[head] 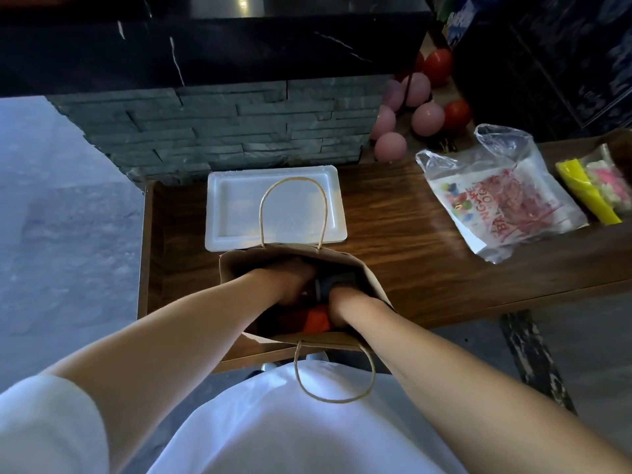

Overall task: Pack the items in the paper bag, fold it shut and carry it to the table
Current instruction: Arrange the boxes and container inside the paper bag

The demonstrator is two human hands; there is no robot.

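Note:
A brown paper bag (367, 278) with twine handles stands open at the near edge of a wooden counter (403, 234). Both my hands are down inside it. My left hand (290, 280) is in the far left part of the bag, fingers curled among dark items. My right hand (342, 304) is at the right, beside an orange-red item (316, 319). A dark item (333, 280) lies between the hands. What each hand grips is hidden in the bag's shadow. A white tray (236, 203) lies bare just behind the bag.
A clear plastic bag (496, 196) with red-printed packets lies on the counter to the right. Yellow and pink packets (591, 189) sit at the far right. Pink and red balloons (424, 100) cluster behind. A grey stone wall (222, 128) stands behind the tray.

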